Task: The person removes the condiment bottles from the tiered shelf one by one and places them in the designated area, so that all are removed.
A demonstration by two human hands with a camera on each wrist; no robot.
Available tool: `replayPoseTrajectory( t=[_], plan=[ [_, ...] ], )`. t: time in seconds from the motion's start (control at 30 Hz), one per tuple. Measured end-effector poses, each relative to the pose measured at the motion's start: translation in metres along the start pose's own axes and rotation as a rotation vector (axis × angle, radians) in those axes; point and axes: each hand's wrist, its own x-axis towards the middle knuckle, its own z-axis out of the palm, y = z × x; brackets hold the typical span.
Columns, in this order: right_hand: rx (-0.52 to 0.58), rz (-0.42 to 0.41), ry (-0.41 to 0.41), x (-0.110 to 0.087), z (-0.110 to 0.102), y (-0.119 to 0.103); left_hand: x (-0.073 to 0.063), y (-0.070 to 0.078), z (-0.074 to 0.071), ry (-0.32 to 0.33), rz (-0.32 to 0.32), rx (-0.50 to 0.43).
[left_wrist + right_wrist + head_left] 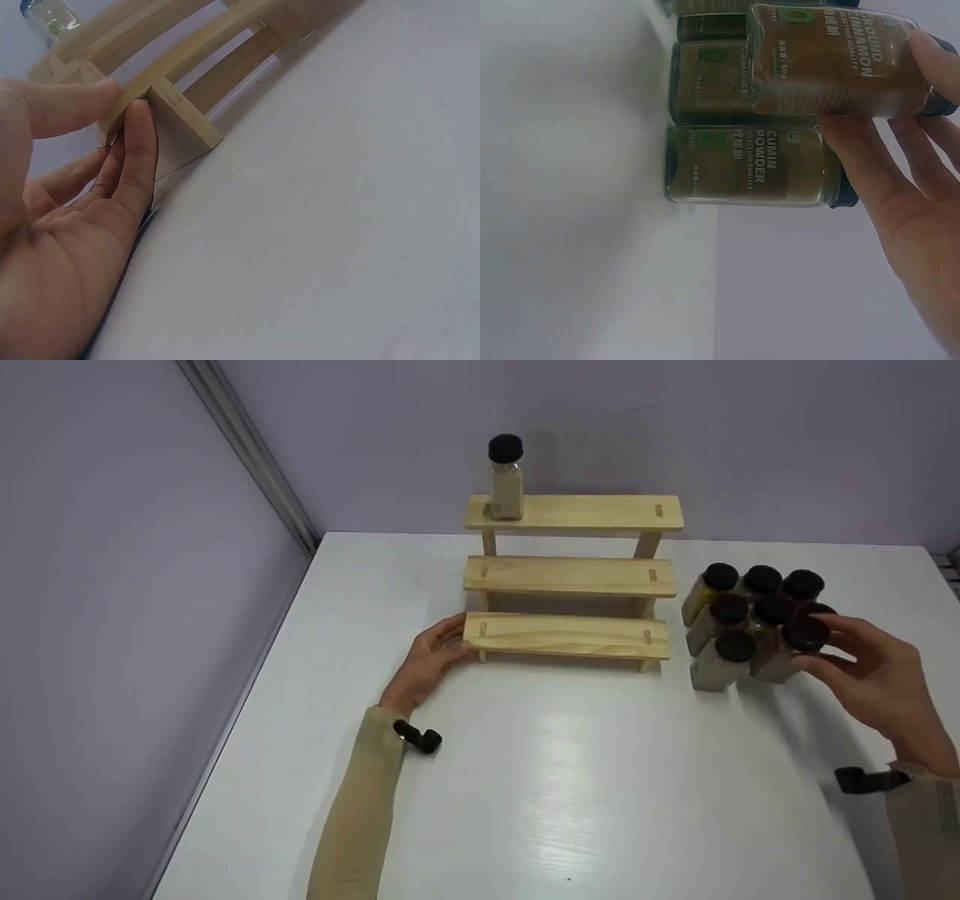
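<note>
A three-step wooden rack (570, 576) stands at the back of the white table. At the left end of its lowest step, my left hand (427, 666) pinches the board, thumb on top and fingers beneath, as the left wrist view shows. My right hand (885, 679) grips a ground cinnamon jar (832, 64) near its black cap, thumb on one side and fingers on the other. That jar tilts among a cluster of capped spice jars (716, 660) right of the rack. A cumin powder jar (742, 169) stands beside it in the right wrist view.
One black-capped jar (507, 493) with pale contents stands at the left end of the rack's top step. Behind the rack rises a plain wall (390, 442), and another wall (120, 622) runs along the table's left edge.
</note>
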Motion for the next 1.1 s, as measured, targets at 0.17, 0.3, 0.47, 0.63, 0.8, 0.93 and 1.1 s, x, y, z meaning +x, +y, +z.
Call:
replayPoseTrajectory(
  t=[0.17,0.3,0.47,0.63,0.8,0.93,1.1],
  plan=[
    [0.015,0.024,-0.027,-0.002,0.004,0.004,0.000,0.000,0.001,0.015,-0.006,-0.004],
    [0.041,0.048,-0.033,-0.003,0.005,0.005,0.002,0.001,0.001,0.013,-0.011,0.002],
    [0.003,0.053,-0.053,-0.002,0.007,0.003,0.001,0.002,0.001,0.019,-0.011,0.011],
    [-0.012,0.072,-0.072,-0.003,0.008,0.003,-0.001,0.001,0.000,0.009,-0.006,0.010],
    [0.012,0.090,-0.087,-0.004,0.010,0.006,-0.001,0.001,0.001,0.015,-0.009,0.021],
    [0.030,0.088,-0.110,-0.005,0.012,0.007,-0.001,0.002,0.002,0.033,-0.021,0.032],
    [0.047,0.082,-0.128,-0.006,0.012,0.009,0.000,0.003,0.003,0.043,-0.030,0.030]
  ],
)
